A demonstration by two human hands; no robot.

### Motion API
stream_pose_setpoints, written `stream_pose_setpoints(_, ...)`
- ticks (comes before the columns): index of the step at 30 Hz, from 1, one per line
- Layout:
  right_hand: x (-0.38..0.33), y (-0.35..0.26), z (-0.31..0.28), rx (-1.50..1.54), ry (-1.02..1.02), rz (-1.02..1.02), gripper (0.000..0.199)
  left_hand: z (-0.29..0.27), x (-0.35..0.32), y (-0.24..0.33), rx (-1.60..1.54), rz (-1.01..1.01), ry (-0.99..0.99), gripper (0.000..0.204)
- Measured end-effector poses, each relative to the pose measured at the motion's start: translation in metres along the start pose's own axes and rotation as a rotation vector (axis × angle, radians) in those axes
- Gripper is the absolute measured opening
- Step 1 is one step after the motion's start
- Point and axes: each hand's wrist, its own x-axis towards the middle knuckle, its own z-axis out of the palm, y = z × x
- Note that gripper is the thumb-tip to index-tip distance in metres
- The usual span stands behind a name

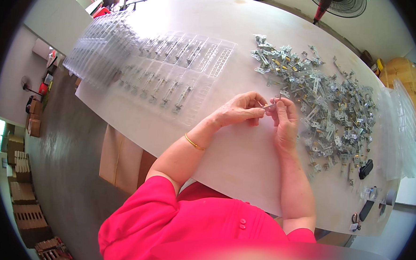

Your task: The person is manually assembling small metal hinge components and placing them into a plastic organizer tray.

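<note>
My left hand (239, 110) and my right hand (284, 120) meet over the white table (244, 165), both pinching one small silver metal part (268, 105) between their fingertips. A gold bangle sits on my left wrist. Just right of my hands lies a wide heap of loose metal hinge parts (320, 100). To the left, a clear plastic tray (173, 76) holds several of the same parts set in its rows.
More clear trays (102, 39) are stacked at the far left of the table, and clear bags (401, 130) lie at its right edge. Small black items (366, 169) rest near the right corner. Cardboard boxes (23, 195) stand on the floor; a fan (339, 4) stands behind.
</note>
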Motion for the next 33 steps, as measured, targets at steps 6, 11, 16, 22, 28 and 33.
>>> stream_pose_setpoints(6,0.002,0.004,-0.001,-0.044,0.016,-0.027,0.013,0.011,0.001,-0.008,0.423,0.229,0.326,0.028)
stream_pose_setpoints(11,0.002,0.003,0.002,-0.048,0.041,-0.05,0.012,0.017,0.0,-0.002,0.969,0.498,0.416,0.021)
stream_pose_setpoints(16,0.002,0.003,0.002,-0.07,0.041,-0.043,0.013,0.017,0.004,-0.013,1.091,0.637,0.433,0.019)
stream_pose_setpoints(22,0.0,0.001,0.005,-0.051,0.045,-0.1,0.014,0.021,0.001,-0.007,1.026,0.51,0.519,0.017)
stream_pose_setpoints(28,0.0,0.005,0.0,-0.054,0.034,-0.096,0.014,0.027,-0.01,0.021,0.767,0.402,0.702,0.016)
stream_pose_setpoints(33,0.001,0.004,0.002,-0.101,0.004,-0.096,0.013,0.001,-0.02,0.06,0.606,0.222,0.781,0.019)
